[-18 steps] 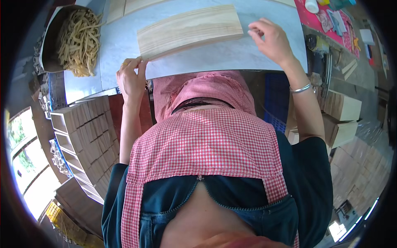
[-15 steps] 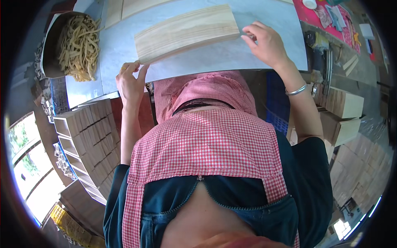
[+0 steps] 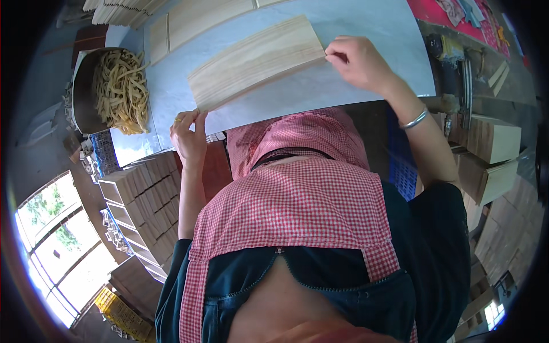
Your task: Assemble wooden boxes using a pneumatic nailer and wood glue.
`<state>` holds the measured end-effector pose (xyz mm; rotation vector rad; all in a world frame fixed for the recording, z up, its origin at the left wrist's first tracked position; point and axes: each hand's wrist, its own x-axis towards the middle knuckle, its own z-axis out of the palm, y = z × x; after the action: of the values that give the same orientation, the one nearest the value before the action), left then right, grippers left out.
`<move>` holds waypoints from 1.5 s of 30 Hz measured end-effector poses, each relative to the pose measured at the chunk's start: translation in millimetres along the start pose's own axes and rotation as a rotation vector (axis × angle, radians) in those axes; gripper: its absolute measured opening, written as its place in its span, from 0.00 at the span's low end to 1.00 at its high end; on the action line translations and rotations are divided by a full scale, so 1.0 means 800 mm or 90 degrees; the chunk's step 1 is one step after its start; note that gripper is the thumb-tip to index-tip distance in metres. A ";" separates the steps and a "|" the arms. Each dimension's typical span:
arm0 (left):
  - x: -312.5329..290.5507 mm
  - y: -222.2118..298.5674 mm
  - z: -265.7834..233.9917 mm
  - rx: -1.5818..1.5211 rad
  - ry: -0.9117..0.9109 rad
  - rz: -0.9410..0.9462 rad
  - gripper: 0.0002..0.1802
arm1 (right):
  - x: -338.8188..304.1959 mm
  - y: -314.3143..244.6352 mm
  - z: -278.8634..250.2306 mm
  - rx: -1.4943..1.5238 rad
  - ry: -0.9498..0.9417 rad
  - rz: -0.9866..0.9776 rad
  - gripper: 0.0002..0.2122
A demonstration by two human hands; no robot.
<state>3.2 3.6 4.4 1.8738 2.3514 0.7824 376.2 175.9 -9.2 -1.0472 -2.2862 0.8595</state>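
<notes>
A pale wooden board [image 3: 257,60] with visible grain lies slantwise on the light grey-blue tabletop [image 3: 263,103]. At its near left corner my left hand [image 3: 190,137] is closed, thumb and fingers pinched on the corner. The board's near right corner meets the fingertips of my right hand [image 3: 360,64], whose fingers are curled in and pressed together there. My palm hides part of that grip. A silver bangle [image 3: 414,118] is on my right wrist.
Left of the tabletop stands a bin [image 3: 86,94] full of tangled pale strips [image 3: 121,86]. More wooden boards [image 3: 209,23] lie at the far side. Stacked wooden boxes [image 3: 143,197] stand low on the left, others [image 3: 486,140] on the right. A red cloth [image 3: 452,26] lies far right.
My right hand has moved left onto the board's corner, its fingers closing. My left hand keeps its pinch at the other corner. The whole view has shifted a little.
</notes>
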 end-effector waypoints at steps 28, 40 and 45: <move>0.002 0.001 -0.006 0.002 -0.053 -0.065 0.06 | 0.070 0.034 0.001 -0.154 -0.225 0.101 0.05; 0.004 -0.002 -0.006 0.006 -0.065 -0.063 0.06 | 0.119 0.070 0.017 0.050 -0.113 0.057 0.03; 0.005 0.002 -0.005 -0.008 -0.064 -0.085 0.06 | 0.134 0.074 0.025 -0.108 -0.086 0.120 0.03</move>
<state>2.3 6.1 9.6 1.6884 2.3740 0.6712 329.2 284.1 -47.8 -1.3328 -2.4373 0.8429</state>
